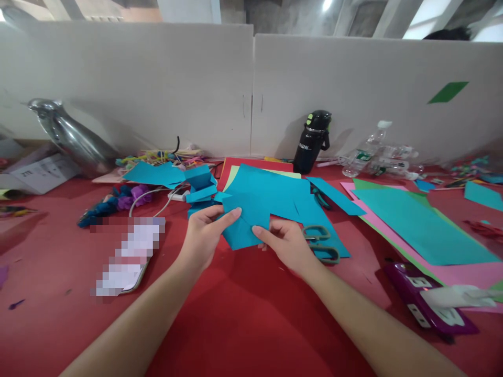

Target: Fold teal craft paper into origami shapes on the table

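A creased piece of blue paper (240,235) is held up between my two hands over the red table. My left hand (203,233) pinches its left edge, thumb on top. At the lower right edge my right hand (290,245) pinches it the same way, with its fingertips partly hidden behind the sheet. Larger blue paper (271,186) lies just behind. To the right of my right hand rest green-handled scissors (322,254), their blades hidden. Folded blue paper pieces (200,180) are piled beyond my left hand.
A phone (128,259) lies at the left, with a metal jug (76,139) behind it. Coloured sheets (424,225) and a purple power strip (430,301) are at the right. A black bottle (312,141) and plastic bottles (367,149) stand near the white partition (157,84).
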`<state>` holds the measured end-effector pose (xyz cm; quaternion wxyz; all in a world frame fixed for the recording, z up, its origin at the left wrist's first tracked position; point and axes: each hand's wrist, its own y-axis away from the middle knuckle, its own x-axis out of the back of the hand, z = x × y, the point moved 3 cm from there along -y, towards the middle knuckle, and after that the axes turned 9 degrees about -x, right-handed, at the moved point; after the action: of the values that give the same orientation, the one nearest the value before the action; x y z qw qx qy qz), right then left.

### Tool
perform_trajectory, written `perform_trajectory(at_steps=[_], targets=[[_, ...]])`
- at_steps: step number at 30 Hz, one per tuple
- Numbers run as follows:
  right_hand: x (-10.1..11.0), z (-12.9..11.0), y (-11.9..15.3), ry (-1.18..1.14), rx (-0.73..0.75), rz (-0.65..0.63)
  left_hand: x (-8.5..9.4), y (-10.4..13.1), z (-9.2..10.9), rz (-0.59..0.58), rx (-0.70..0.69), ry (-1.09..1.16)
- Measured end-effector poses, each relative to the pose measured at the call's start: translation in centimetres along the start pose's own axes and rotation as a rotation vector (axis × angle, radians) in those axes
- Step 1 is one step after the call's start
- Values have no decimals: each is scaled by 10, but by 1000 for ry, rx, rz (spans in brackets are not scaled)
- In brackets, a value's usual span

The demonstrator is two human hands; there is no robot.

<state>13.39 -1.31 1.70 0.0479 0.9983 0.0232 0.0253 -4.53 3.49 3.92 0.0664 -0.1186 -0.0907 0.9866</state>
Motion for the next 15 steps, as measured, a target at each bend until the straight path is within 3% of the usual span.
perform_trajectory(at_steps=[4, 10, 15], targets=[[0, -3, 2, 78, 19, 24, 5, -5, 4, 89, -3, 53], [-3, -2, 0, 63, 51, -128, 11, -10, 7, 186, -23, 97], [0, -5, 2, 94, 86, -70, 13, -11, 6, 152, -32, 89]])
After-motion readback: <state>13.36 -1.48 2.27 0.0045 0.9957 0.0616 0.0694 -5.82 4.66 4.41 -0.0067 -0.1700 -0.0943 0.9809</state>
